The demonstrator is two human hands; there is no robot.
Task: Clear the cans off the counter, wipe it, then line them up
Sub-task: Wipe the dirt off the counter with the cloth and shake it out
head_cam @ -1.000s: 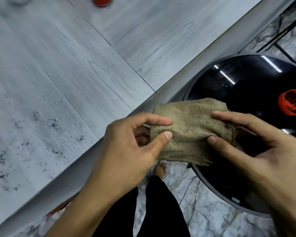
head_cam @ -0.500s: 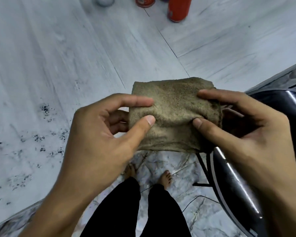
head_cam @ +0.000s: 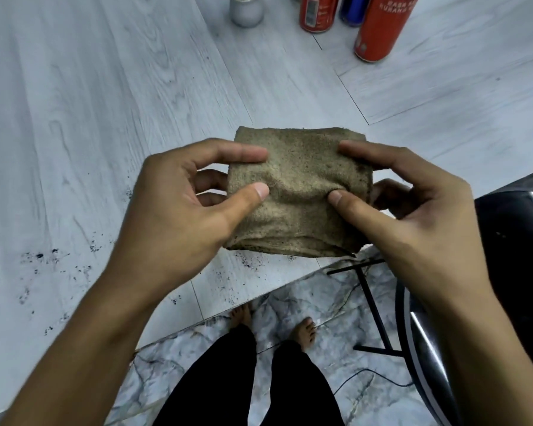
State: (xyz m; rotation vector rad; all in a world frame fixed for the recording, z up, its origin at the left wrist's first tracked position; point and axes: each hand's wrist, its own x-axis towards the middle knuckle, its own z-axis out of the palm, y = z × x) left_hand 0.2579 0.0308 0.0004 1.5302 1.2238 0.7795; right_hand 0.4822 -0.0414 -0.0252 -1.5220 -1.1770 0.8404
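Holding folded tan cloth (head_cam: 299, 192) above counter (head_cam: 105, 118) near edge: left hand (head_cam: 179, 204) pinches left side between thumb and forefinger, right hand (head_cam: 413, 210) same on right. Far back stand tall red can (head_cam: 382, 29), shorter red can (head_cam: 317, 12), blue can (head_cam: 353, 10), pale container (head_cam: 246, 10), possibly can. Dark specks (head_cam: 39, 256) on counter.

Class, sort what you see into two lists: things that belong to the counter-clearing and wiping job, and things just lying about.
Job: cloth pinched by left hand and right hand; counter; dark specks; tall red can; second red can; blue can.
Lying about: black seat; marble floor.
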